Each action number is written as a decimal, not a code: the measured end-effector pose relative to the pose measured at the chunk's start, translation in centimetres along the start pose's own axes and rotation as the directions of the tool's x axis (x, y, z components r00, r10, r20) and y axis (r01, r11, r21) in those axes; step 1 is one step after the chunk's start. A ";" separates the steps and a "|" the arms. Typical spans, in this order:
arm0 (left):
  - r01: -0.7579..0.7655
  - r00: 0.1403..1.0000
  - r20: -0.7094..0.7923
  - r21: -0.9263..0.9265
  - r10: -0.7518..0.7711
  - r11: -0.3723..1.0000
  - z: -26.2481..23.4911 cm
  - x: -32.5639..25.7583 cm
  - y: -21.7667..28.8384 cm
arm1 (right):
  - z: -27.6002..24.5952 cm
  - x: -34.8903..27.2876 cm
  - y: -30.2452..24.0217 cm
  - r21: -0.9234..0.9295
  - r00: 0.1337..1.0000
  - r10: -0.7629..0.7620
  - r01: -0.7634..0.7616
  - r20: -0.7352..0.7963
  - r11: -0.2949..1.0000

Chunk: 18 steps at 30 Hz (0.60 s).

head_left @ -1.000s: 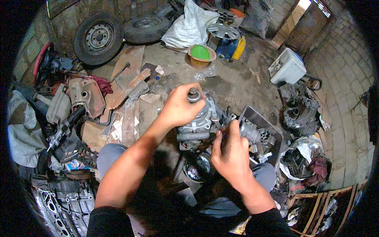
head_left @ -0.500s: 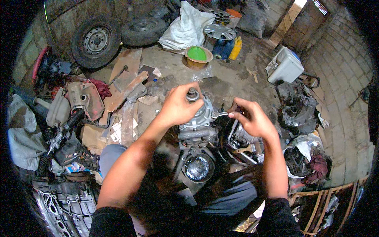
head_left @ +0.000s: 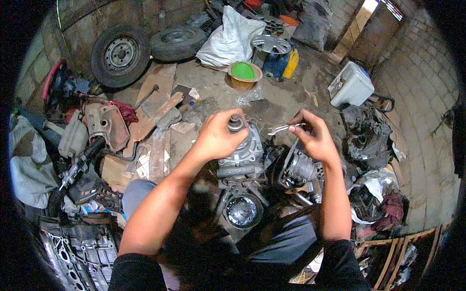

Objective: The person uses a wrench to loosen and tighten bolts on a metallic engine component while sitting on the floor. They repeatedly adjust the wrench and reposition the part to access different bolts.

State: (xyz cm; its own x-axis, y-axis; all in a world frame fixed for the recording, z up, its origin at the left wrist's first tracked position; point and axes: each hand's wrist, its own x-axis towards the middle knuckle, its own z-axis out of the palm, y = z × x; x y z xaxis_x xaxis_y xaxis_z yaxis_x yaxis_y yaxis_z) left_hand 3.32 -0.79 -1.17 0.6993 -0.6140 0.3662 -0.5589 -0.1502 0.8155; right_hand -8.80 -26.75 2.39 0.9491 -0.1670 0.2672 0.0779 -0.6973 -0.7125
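Observation:
Between my knees stands a grey metal gearbox housing (head_left: 244, 156) with a shaft (head_left: 235, 121) sticking up at its far end. My left hand (head_left: 216, 136) is wrapped round that shaft, its thumb and fingers curled at the base. A small open-ended wrench (head_left: 280, 129) is pinched in my right hand (head_left: 314, 140), right of the housing and apart from it. The wrench's open jaw points left toward the casting. Closer to me sits a round bowl-like part (head_left: 241, 211) with a wet, shiny inside.
Another metal assembly (head_left: 299, 169) lies under my right wrist. A dark engine part (head_left: 367, 138) and a white container (head_left: 350, 85) stand at the right. Wheels (head_left: 120, 56), cardboard (head_left: 116, 173) and an engine block (head_left: 80, 254) are at the left. A basin (head_left: 252, 72) stands ahead.
My right hand has drawn the wrench off the housing's edge, up and to the right, and its jaw now hangs in the air. My left hand keeps its hold on the shaft.

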 end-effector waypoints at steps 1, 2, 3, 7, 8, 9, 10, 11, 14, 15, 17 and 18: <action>-0.012 1.000 -0.024 0.003 0.012 1.000 0.0 -0.2 -0.4 | 0.6 -0.5 -2.1 0.007 1.000 -0.025 0.025 0.015 1.000; -0.030 0.999 -0.040 0.002 0.030 1.000 0.2 -0.2 -0.7 | 1.3 -1.2 -2.9 0.025 0.996 -0.091 0.091 0.001 0.996; -0.048 0.997 -0.055 0.003 0.048 0.999 0.2 -0.2 -1.0 | 1.5 -1.8 -4.2 -0.003 0.997 -0.071 0.071 -0.005 0.997; -0.026 0.999 -0.024 -0.021 0.025 0.999 0.3 0.0 -0.6 | 2.0 -4.5 -4.7 -0.322 0.966 -0.244 0.203 -0.090 0.925; -0.028 0.999 -0.032 -0.029 0.027 0.999 0.4 0.0 -0.6 | 2.2 -5.1 -5.0 -0.333 0.956 -0.274 0.227 -0.103 0.915; -0.030 0.999 -0.040 -0.035 0.029 0.999 0.4 -0.1 -0.7 | 2.5 -5.8 -5.4 -0.343 0.945 -0.305 0.251 -0.115 0.905; -0.035 0.999 -0.043 -0.035 0.033 0.999 0.5 0.0 -0.7 | 2.6 -6.5 -5.7 -0.355 0.934 -0.334 0.271 -0.129 0.895; -0.039 0.998 -0.046 -0.036 0.038 0.999 0.5 0.0 -0.8 | 2.7 -7.0 -5.7 -0.410 0.915 -0.383 0.302 -0.129 0.861; -0.057 0.990 -0.127 0.018 0.058 0.998 0.8 -0.3 -0.3 | 3.7 -8.3 -5.1 -0.452 0.847 -0.511 0.402 -0.147 0.796; -0.061 0.984 -0.165 0.046 0.068 0.997 0.9 -0.4 -0.1 | 3.9 -8.7 -5.0 -0.457 0.848 -0.518 0.418 -0.115 0.785; -0.061 0.992 -0.105 0.016 0.063 0.998 0.9 0.1 -0.7 | 4.5 -9.0 -5.0 -0.463 0.822 -0.561 0.460 -0.100 0.757; -0.061 0.995 -0.075 0.002 0.061 0.998 0.9 0.3 -1.0 | 4.9 -9.0 -5.0 -0.456 0.811 -0.574 0.472 -0.111 0.755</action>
State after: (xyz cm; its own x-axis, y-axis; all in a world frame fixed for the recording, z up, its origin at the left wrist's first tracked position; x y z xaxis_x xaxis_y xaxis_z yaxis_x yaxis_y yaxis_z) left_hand 3.66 -1.51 -2.30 0.6954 -0.5622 0.4477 -0.6011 -0.1137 0.7910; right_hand -16.21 -18.30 0.36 0.6911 0.1873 0.6980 0.3671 -0.9229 -0.1158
